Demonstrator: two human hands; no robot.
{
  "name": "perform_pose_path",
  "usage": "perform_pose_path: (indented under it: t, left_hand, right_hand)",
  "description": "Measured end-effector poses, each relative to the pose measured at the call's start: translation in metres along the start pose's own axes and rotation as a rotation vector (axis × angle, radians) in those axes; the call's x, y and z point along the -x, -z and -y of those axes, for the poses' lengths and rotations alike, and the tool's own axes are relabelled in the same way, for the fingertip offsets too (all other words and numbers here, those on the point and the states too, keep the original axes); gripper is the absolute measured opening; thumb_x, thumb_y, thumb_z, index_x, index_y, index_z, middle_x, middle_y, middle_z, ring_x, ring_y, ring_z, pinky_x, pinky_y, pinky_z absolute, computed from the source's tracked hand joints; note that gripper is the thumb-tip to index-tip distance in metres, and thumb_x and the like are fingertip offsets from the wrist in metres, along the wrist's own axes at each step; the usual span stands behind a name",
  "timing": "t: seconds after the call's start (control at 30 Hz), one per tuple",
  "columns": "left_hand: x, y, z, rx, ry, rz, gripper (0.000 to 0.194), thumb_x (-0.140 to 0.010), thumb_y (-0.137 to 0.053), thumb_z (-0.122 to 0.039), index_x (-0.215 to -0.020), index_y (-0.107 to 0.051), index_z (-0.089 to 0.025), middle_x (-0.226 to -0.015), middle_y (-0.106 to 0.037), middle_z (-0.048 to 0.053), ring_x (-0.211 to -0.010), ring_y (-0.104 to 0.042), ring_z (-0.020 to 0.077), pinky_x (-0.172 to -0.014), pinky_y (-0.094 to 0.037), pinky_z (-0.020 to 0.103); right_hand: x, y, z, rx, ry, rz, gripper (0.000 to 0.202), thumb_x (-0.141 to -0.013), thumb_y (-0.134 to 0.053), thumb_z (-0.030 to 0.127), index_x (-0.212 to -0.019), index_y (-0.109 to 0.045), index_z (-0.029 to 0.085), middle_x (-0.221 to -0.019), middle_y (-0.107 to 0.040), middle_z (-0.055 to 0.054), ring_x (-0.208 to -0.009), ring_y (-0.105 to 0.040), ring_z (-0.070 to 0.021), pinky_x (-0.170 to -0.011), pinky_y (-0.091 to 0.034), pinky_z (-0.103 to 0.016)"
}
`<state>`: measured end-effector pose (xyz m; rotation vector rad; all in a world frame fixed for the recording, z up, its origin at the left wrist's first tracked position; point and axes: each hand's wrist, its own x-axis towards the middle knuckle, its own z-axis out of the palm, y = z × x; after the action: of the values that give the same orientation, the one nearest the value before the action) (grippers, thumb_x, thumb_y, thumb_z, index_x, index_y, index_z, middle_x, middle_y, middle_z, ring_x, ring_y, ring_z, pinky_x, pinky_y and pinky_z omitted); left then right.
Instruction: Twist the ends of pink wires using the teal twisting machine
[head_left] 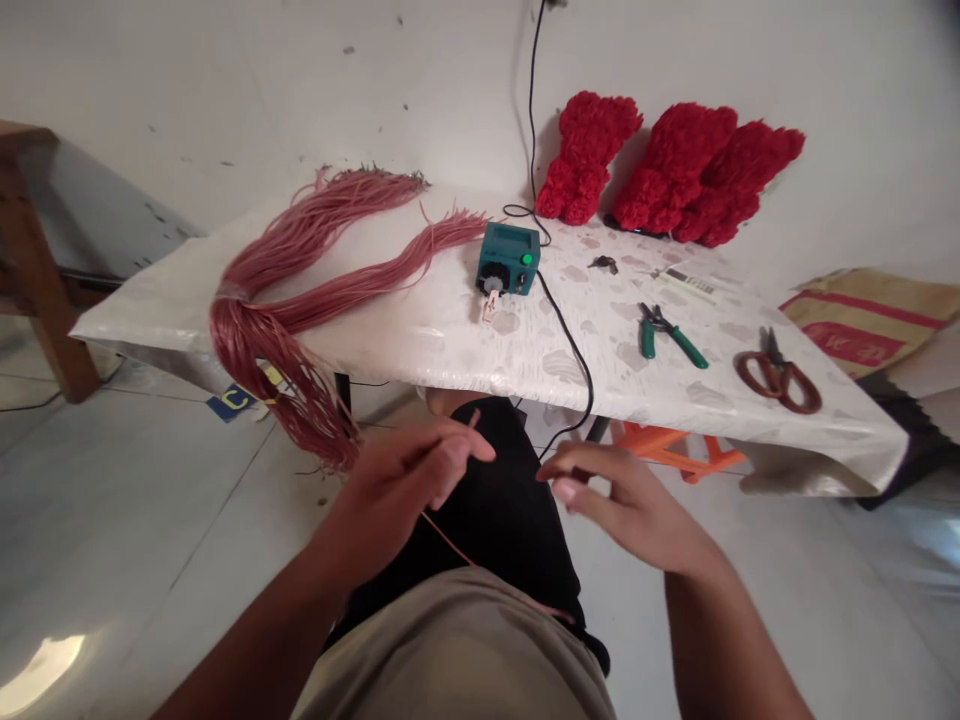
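Note:
My left hand (412,475) is pinched around a thin pink cord (448,540), whose short tip sticks up past the fingertips; the rest trails down across my lap. To its right, my right hand (622,500) hovers over my leg with thumb and fingers apart and nothing between them. A large bundle of pink cords (296,270) lies bent over the left part of the table, its near end hanging off the edge close to my left hand. Beyond both hands, a small teal machine (510,255) with a green button and a black knob sits on the table.
The table (420,345) has a patterned plastic cover. On its right are green-handled pliers (671,335), scissors (780,375) and a small dark object (603,264). Red fluffy bunches (675,170) stand against the wall. A black cable (574,345) hangs over the front edge. An orange stool (679,450) is underneath.

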<state>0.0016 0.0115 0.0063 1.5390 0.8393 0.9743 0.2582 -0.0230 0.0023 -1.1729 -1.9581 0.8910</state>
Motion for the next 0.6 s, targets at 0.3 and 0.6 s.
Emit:
perform_pose_path:
  t: [0.3, 0.6]
  left_hand:
    - [0.006, -0.010, -0.013, -0.291, -0.079, 0.273, 0.027, -0.102, -0.044, -0.029, -0.090, -0.068, -0.025, -0.077, -0.066, -0.004, -0.070, -0.060, 0.0125, -0.064, -0.045, 0.023]
    - [0.007, -0.005, -0.012, -0.273, -0.065, 0.281, 0.026, -0.101, -0.046, -0.025, -0.089, -0.069, -0.024, -0.076, -0.067, -0.005, -0.069, -0.060, 0.0099, -0.064, -0.044, 0.020]
  right_hand:
    - [-0.020, 0.002, 0.040, 0.274, 0.367, -0.011, 0.021, -0.098, -0.056, 0.018, -0.117, -0.066, 0.019, -0.087, -0.061, -0.001, -0.070, -0.057, -0.0111, -0.062, -0.047, -0.025]
    - [-0.021, 0.000, 0.040, 0.279, 0.400, -0.016, 0.008, -0.095, -0.062, 0.014, -0.094, -0.070, 0.015, -0.077, -0.058, 0.001, -0.062, -0.051, -0.0075, -0.055, -0.039, -0.023]
